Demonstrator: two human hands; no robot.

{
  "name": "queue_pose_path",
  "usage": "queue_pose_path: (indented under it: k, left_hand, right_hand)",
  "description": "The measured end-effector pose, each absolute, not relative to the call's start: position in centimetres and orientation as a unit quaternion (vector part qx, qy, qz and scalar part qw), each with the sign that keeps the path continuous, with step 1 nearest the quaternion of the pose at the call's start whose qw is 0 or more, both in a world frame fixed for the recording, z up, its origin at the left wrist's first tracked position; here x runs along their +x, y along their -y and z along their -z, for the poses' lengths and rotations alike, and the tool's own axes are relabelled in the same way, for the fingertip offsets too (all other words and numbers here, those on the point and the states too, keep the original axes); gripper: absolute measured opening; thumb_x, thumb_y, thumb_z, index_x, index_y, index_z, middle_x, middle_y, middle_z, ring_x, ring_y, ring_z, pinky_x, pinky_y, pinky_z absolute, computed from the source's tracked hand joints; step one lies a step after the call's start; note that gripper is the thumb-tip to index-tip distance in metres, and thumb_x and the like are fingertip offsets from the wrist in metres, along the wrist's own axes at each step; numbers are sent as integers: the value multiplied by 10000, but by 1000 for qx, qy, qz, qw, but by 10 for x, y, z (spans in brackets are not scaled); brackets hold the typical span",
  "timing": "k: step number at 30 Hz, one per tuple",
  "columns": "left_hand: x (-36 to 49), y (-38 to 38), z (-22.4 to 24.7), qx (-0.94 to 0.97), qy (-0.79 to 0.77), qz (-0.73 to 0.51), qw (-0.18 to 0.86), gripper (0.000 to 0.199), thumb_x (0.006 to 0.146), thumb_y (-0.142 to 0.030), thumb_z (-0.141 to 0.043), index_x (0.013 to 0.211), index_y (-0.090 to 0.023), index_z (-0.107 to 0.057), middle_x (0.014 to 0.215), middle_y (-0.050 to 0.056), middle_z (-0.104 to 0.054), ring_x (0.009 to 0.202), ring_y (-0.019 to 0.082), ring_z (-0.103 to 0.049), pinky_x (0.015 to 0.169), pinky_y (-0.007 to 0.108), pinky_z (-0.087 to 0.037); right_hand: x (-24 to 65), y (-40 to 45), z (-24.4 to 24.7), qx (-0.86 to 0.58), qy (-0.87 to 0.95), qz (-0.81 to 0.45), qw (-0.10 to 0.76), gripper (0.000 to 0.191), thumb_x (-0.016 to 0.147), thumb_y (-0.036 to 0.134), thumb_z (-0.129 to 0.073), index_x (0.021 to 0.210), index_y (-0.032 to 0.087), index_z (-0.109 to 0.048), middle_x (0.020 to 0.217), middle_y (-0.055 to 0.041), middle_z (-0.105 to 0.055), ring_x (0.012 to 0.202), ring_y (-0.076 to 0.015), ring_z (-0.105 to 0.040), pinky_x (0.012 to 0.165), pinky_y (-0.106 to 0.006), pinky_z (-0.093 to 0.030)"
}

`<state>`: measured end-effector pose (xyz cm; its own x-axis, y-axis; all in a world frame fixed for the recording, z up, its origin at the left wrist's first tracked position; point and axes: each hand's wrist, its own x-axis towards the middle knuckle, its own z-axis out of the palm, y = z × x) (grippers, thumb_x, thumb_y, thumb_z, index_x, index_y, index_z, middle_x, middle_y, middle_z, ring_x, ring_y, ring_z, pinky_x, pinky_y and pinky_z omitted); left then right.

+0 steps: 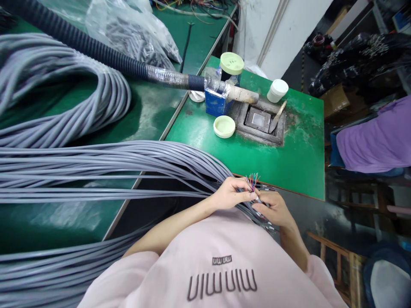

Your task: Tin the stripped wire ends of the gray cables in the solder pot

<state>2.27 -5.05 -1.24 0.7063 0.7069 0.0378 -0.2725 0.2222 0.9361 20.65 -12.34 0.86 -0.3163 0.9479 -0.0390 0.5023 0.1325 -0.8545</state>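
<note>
Thin coloured wires (253, 181) fan out from the stripped end of a grey cable (257, 198) between my two hands. My left hand (233, 193) is closed, its thumb and fingers pinching at the base of the wires. My right hand (272, 207) is closed round the same cable just below. Many more grey cables (180, 155) run in from the left and pass under my hands, their ends hanging at the table's front edge. On the green table ahead, a small square solder pot (258, 120) is set in a dark scorched frame, with a scraper (278, 116) leaning on it.
A black corrugated hose (128, 64) crosses from upper left, its nozzle resting on a blue box (216, 102). Nearby stand a shallow pale tub (224, 127), a white jar (277, 90) and a green-lidded jar (231, 63). Coiled cable (118, 96) lies left. A person in purple (379, 137) is at right.
</note>
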Motion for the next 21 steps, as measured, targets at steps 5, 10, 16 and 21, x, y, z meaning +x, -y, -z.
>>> queue_pose_path:
  k: [5, 10, 16, 21]
  left_hand:
    - [26, 55, 13, 450, -253, -308, 800, 455, 718, -516, -758, 579, -97, -649, 539, 29, -611, 500, 80, -509, 501, 196, -395]
    - [26, 55, 12, 443, -267, -318, 794, 486, 725, -512, -750, 511, -103, -599, 510, 26, -594, 491, 75, -500, 504, 191, -383]
    - [22, 54, 8, 485, -244, -353, 762, 470, 769, -506, -718, 529, -110, -636, 541, 47, -621, 524, 96, -536, 531, 211, -424]
    - [18, 52, 6, 545, -210, -396, 709, 390, 832, -440, -680, 606, -123, -701, 559, 32, -603, 539, 82, -502, 545, 208, -419]
  right_hand:
    - [204, 123, -6, -489, 715, -417, 275, 470, 904, 384, -560, 544, 192, -325, 556, 50, -294, 530, -94, -319, 544, -271, -232]
    - [202, 121, -4, -484, 718, -421, 270, 464, 915, 401, -547, 559, 194, -333, 563, 49, -303, 547, -98, -334, 560, -272, -244]
    - [201, 119, -7, -488, 716, -419, 271, 489, 914, 430, -546, 553, 199, -310, 555, 50, -275, 545, -104, -314, 560, -282, -242]
    - [200, 118, -8, -481, 723, -414, 273, 490, 910, 427, -555, 553, 199, -309, 553, 48, -276, 533, -104, -312, 552, -287, -232]
